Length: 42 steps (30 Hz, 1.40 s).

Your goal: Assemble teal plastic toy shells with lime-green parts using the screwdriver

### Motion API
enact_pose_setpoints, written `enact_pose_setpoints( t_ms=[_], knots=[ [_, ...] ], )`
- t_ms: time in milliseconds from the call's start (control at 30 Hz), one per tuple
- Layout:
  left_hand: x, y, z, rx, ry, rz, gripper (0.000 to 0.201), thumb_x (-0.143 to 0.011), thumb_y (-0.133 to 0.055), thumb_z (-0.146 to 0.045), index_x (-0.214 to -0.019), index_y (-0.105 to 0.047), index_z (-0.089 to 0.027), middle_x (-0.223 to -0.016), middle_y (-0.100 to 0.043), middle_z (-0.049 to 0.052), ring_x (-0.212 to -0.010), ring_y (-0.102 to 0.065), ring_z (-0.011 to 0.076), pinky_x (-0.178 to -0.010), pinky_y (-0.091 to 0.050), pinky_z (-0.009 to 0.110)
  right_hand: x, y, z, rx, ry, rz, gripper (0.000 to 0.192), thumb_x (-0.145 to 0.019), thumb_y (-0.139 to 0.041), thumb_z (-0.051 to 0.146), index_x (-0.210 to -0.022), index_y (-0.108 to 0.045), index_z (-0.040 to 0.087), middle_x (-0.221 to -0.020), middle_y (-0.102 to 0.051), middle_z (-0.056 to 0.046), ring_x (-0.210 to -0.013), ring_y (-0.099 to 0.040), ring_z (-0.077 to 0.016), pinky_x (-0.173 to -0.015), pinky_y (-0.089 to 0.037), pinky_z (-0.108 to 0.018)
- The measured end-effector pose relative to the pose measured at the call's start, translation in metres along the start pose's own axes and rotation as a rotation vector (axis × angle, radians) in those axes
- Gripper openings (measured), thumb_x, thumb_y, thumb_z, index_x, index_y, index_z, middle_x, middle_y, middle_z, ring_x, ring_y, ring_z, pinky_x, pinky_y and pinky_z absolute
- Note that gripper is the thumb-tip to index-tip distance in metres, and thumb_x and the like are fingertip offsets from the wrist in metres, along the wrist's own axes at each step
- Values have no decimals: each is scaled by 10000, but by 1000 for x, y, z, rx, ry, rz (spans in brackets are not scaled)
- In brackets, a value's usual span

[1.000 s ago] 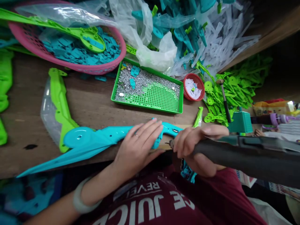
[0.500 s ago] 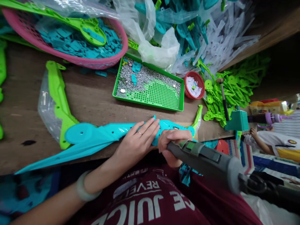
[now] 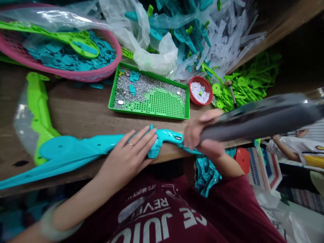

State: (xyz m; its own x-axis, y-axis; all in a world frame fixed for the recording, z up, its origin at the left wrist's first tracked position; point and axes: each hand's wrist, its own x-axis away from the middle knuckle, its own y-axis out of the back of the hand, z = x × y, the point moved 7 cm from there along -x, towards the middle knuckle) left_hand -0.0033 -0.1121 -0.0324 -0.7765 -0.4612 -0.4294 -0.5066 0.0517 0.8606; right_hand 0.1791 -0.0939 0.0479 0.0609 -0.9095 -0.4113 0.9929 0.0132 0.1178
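A long turquoise plastic toy body (image 3: 86, 145) lies along the front of the wooden bench, with a green arm (image 3: 40, 111) and a clear piece at its left end. My left hand (image 3: 134, 148) rests flat on its middle, fingers stretched out together. My right hand (image 3: 202, 133) is wrapped round a grey electric screwdriver (image 3: 258, 118), blurred by motion, its body slanting up to the right. That hand is over the right end of the toy body. The screwdriver's tip is hidden behind my fingers.
Beyond the toy body is a green tray (image 3: 149, 114) of screws. A red basket (image 3: 194, 98) of white pieces stands beside it. A pink basket (image 3: 106, 72) holds turquoise parts. Green parts (image 3: 245, 87) are heaped at right, with a hammer (image 3: 231, 91). Another person's arm (image 3: 286, 148) shows far right.
The screwdriver has swung upward and moved right with my right hand, away from the middle of the toy body. My left hand still lies on it. The whole view has shifted.
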Motion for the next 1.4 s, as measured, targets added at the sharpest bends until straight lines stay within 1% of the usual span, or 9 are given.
enact_pose_setpoints(
  t_ms=[100, 233, 400, 600, 800, 900, 1000, 1200, 1400],
  knots=[
    [-14, 19, 4, 28, 2, 11, 468, -1010, -520, -391, -1387, -534, -114, -1510, -511, 207, -1444, -429, 393, -1109, -437, 565, -24, 54, 21, -99, 174, -215, 319, -812, -696, 379, -1098, -561, 337, -530, -482, 123, -368, -463, -82, -382, -437, -197],
    [-74, 30, 6, 2, -140, 11, 290, -1024, -498, -342, -1129, -660, -125, -1298, -630, 171, -1250, -590, 318, -991, -524, 487, -43, 95, -6, -21, 143, -467, 284, -801, -703, 410, -1030, -575, 300, -569, -458, 102, -408, -463, -77, -424, -430, -216],
    [-105, -13, -10, 93, -359, 324, 272, -966, -590, -423, -1023, -717, -189, -1106, -649, 110, -1009, -618, 257, -855, -530, 396, -45, 98, -37, 52, 64, -498, 327, -804, -707, 460, -1036, -588, 262, -604, -501, 91, -477, -547, -94, -506, -472, -251],
    [-79, -22, -20, 72, -334, 272, 286, -1032, -482, -336, -1157, -666, -156, -1117, -685, 109, -964, -629, 223, -816, -530, 357, -24, 98, -29, 66, 26, -466, 197, -790, -735, 324, -875, -594, 217, -623, -589, 71, -514, -579, -108, -558, -507, -290],
    [-120, 23, 86, -141, -180, 240, 304, -1010, -383, -122, -1123, -665, -135, -1074, -703, 110, -944, -670, 191, -858, -557, 337, -27, 110, -26, 8, 93, -514, 387, -795, -726, 226, -1153, -582, 250, -631, -625, 86, -489, -594, -120, -515, -502, -278],
    [-124, 26, 139, -320, -212, 387, 429, -974, -278, -11, -1137, -654, -137, -1028, -686, 50, -920, -658, 167, -887, -556, 340, -34, 109, -30, -7, 95, -532, 309, -789, -723, 202, -1073, -610, 248, -626, -621, 84, -485, -593, -113, -506, -494, -265],
    [-116, 23, 156, -336, -267, 439, 390, -997, -274, -45, -922, -647, -131, -930, -662, 26, -889, -632, 165, -895, -550, 328, -42, 101, -33, -6, 86, -529, 161, -790, -726, 209, -918, -630, 229, -625, -614, 78, -494, -593, -103, -519, -493, -259],
    [-128, 24, 133, -123, -148, 385, 421, -1040, -218, -143, -824, -579, -147, -841, -599, -14, -849, -612, 133, -866, -520, 270, -63, 82, -40, 76, 62, -500, 150, -795, -731, 279, -737, -614, 205, -626, -616, 58, -550, -603, -106, -584, -520, -281],
    [-190, -52, 76, 376, -125, 515, 109, -948, -555, -255, -947, -630, -175, -888, -693, 26, -763, -639, 152, -705, -499, 264, -73, 80, -53, 62, 25, -568, 199, -797, -718, 376, -753, -605, 219, -602, -591, 68, -531, -574, -101, -611, -534, -288]
  ],
)
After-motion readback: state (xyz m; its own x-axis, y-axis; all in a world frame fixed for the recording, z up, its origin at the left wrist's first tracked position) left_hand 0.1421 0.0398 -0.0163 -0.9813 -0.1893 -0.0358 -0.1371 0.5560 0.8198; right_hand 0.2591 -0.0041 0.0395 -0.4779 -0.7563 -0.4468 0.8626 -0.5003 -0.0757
